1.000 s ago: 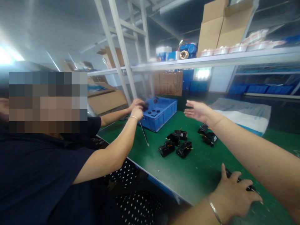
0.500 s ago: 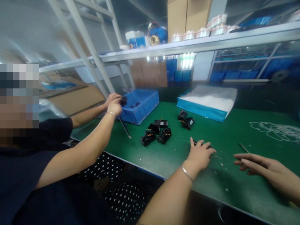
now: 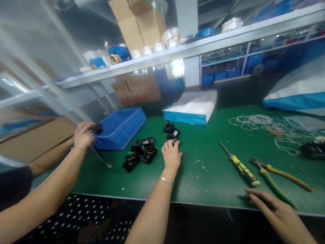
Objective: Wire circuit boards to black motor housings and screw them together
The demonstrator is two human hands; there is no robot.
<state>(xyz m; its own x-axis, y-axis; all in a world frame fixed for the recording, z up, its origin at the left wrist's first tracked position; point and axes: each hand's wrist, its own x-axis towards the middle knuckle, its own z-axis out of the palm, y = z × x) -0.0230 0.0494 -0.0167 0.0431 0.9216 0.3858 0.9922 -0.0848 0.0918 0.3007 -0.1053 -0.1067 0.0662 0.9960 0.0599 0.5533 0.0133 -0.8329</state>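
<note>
My left hand (image 3: 171,154) rests on the green table (image 3: 208,183), fingers curled over a small black motor part (image 3: 173,140). Just beyond it lie two more black parts (image 3: 170,128), and to its left a cluster of black parts with yellow wires (image 3: 141,152). My right hand (image 3: 269,203) lies at the table's front edge, fingers stretched flat and holding nothing. It is nearest the green-handled pliers (image 3: 274,176) and the yellow screwdriver (image 3: 241,166).
A co-worker's hands (image 3: 82,135) hold a black part beside a blue bin (image 3: 119,128), with a thin rod (image 3: 101,157) below them. A white and blue bag (image 3: 193,106) lies behind, another bag (image 3: 297,91) at right. Loose wire (image 3: 256,122) and a black part (image 3: 313,149) lie on the right.
The view has swung right, bringing the tools into sight. My left hand has slid its black part up to the pair. My right hand came down from mid-air to the table's edge.
</note>
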